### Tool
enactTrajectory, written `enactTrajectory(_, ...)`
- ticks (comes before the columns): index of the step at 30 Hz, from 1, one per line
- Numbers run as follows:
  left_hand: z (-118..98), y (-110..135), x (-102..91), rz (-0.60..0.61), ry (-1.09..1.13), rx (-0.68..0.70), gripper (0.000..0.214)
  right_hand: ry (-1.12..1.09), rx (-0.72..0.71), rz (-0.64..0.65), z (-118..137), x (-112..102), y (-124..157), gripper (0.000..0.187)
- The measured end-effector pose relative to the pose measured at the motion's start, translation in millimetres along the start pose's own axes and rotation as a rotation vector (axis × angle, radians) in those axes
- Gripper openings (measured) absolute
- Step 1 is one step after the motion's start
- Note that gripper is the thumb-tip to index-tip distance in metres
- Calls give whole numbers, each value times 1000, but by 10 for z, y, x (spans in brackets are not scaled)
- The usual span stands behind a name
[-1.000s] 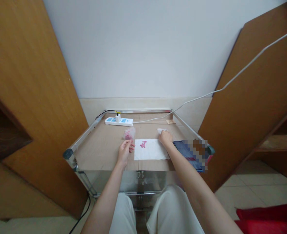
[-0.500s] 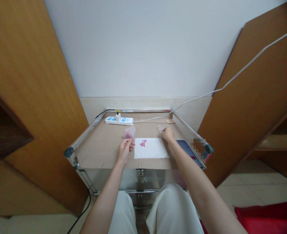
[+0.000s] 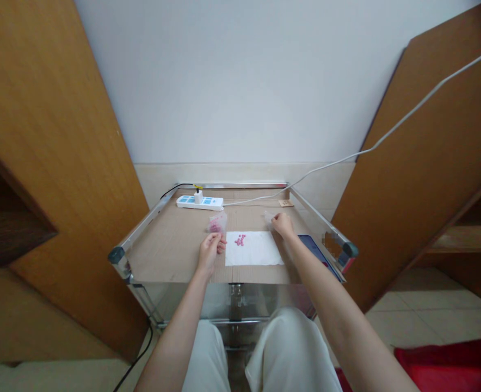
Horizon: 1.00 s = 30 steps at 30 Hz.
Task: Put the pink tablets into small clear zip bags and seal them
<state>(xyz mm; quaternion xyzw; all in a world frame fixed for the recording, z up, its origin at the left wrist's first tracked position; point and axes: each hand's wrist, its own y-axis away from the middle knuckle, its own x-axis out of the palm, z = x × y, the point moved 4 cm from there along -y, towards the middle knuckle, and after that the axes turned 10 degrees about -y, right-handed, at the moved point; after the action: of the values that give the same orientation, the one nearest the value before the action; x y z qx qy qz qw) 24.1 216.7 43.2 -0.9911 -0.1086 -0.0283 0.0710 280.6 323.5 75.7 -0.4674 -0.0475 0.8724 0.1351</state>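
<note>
A white paper sheet [image 3: 253, 251] lies on the cardboard-lined cart top [image 3: 171, 245], with several small pink pieces [image 3: 240, 240] on its upper left. My left hand [image 3: 210, 251] rests curled at the sheet's left edge, fingers pinched together; what they hold is too small to make out. Just beyond it stands a small clear bag of pink pieces [image 3: 217, 222]. My right hand [image 3: 282, 224] is closed on a small clear bag [image 3: 269, 216] at the sheet's far right corner.
A white power strip [image 3: 199, 202] with a plug lies at the back of the cart, its white cable running up to the right. A dark blue flat object [image 3: 318, 254] lies at the right rim. Wooden panels flank both sides.
My right hand has shifted a little farther back and right with the clear bag. My left hand has stayed put.
</note>
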Motion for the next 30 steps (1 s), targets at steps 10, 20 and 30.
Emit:
enactTrajectory(10, -26, 14, 9, 4, 19, -1, 30, -71, -52, -32, -24, 6, -30, 20)
enactTrajectory(20, -28, 22, 5, -4, 16, -10, 31, -293, -142, -206, 8, -167, -50, 30)
enactTrajectory(30, -18, 7, 1, -13, 3, 5, 31, -1052, -31, -200, 504, -58, 278, 41)
